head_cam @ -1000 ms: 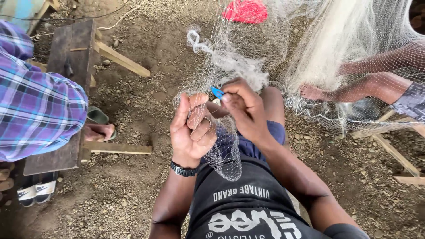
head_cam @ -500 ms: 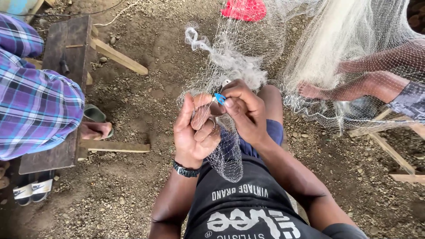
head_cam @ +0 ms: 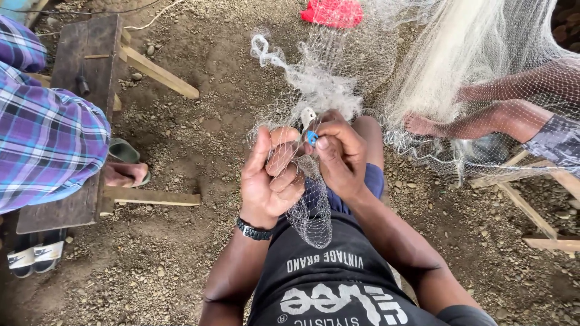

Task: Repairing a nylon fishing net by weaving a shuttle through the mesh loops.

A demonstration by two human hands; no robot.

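Head view. The person sat on a dirt floor (head_cam: 199,121) with a fine white fishing net (head_cam: 326,90) drawn across the lap at the centre of the frame. The left hand (head_cam: 269,181) was raised palm-up, fingers curled and clenched on a fold of the net, with the mesh stretched over the fingers and hanging below the wrist in a narrow pouch. A black wristwatch (head_cam: 252,230) sat on that wrist. The right hand (head_cam: 341,154) was closed in a pinch on a small blue netting needle (head_cam: 312,138), its tip held against the mesh just beside the left fingers. A small white float (head_cam: 307,116) lay on the net directly above the needle.

Progress, as a judgement: the hands were in the middle of stitching one spot. No finished section could be told apart from unfinished mesh. The greater bulk of the net, piled towards the upper right of the frame, lay untouched by either hand.

Surroundings: a red cloth (head_cam: 335,12) lay at the top centre. A second person's bare legs (head_cam: 483,121) lay under the net at right. At left, a third person in a plaid shirt (head_cam: 48,139) sat on a dark wooden bench (head_cam: 84,54), one foot in a green sandal (head_cam: 124,154).
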